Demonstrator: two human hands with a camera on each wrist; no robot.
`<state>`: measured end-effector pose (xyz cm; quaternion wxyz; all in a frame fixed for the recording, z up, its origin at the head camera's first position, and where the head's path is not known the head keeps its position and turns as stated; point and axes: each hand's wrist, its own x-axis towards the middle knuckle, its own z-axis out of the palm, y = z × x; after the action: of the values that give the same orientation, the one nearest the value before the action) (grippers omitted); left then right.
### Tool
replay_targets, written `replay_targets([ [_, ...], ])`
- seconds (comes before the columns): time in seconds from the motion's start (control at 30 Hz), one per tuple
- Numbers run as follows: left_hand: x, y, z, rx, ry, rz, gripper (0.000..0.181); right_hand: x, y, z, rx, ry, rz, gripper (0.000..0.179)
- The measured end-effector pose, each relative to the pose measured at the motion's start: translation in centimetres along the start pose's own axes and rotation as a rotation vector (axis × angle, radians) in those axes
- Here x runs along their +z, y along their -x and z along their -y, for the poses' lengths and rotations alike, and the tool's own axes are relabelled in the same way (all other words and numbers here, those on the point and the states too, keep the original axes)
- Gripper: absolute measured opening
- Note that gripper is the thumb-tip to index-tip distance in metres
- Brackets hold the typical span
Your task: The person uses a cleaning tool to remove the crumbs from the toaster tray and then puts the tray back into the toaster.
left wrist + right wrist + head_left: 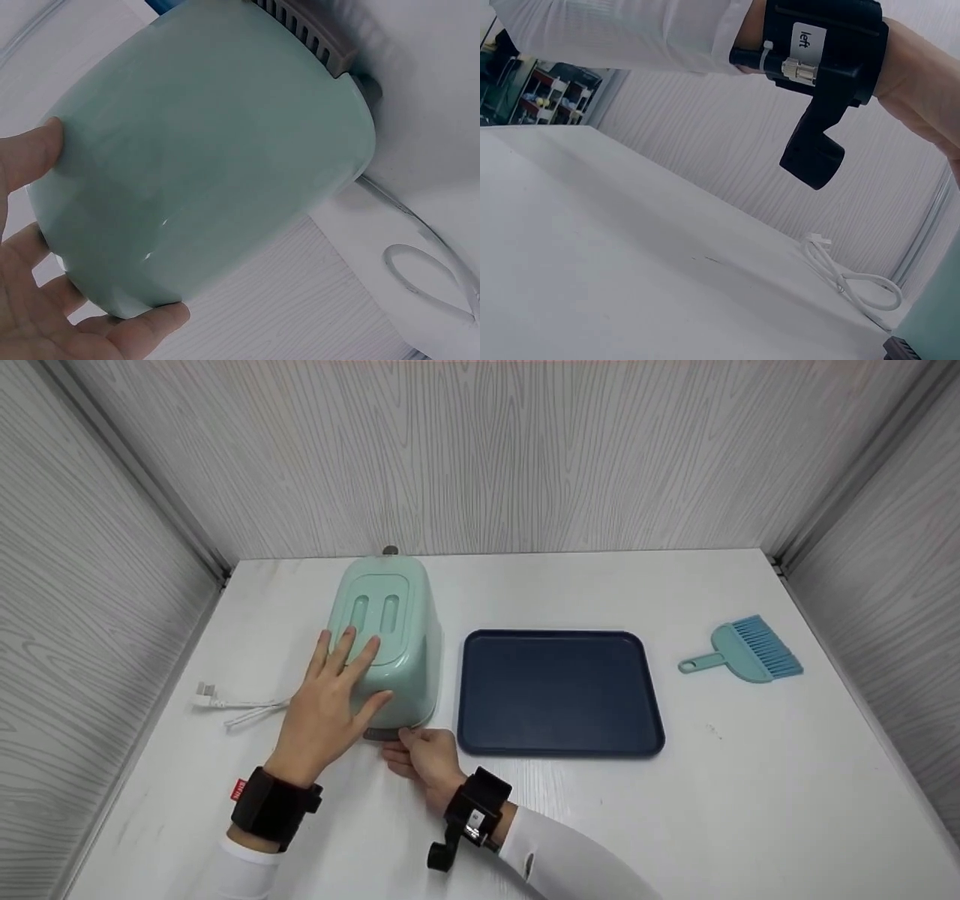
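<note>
A mint-green toaster with a lid over its top stands on the table, left of middle. My left hand rests on its lid and near side with fingers spread; the left wrist view shows the fingertips along the upper edge of the toaster. At the toaster's near base, a grey slatted crumb tray handle sticks out. My right hand pinches the handle's right end, thumb above and fingers below. In the right wrist view, a corner of the handle shows, but the right hand is out of frame.
A dark blue tray lies right of the toaster. Farther right is a small blue-green brush. A white power cord lies looped at the left. Pale wood-grain panels wall the table at the back and sides.
</note>
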<state>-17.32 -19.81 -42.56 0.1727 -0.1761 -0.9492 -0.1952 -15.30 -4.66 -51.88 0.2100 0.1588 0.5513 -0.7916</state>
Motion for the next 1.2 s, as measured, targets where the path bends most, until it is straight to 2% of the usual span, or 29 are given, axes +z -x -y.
replay_targets([
  [0.37,0.02,-0.1,-0.15,0.004,-0.003,0.002,0.073,-0.38,-0.02,0.25,-0.016,-0.03,-0.008,0.027],
  [0.77,0.13,0.04,-0.07,0.016,0.002,-0.011,0.072,-0.49,-0.21,0.07,-0.038,-0.015,-0.004,0.02],
  [1.2,-0.04,0.09,-0.14,0.005,-0.012,0.003,0.072,-0.59,0.59,-0.43,-0.025,0.034,0.017,0.025],
])
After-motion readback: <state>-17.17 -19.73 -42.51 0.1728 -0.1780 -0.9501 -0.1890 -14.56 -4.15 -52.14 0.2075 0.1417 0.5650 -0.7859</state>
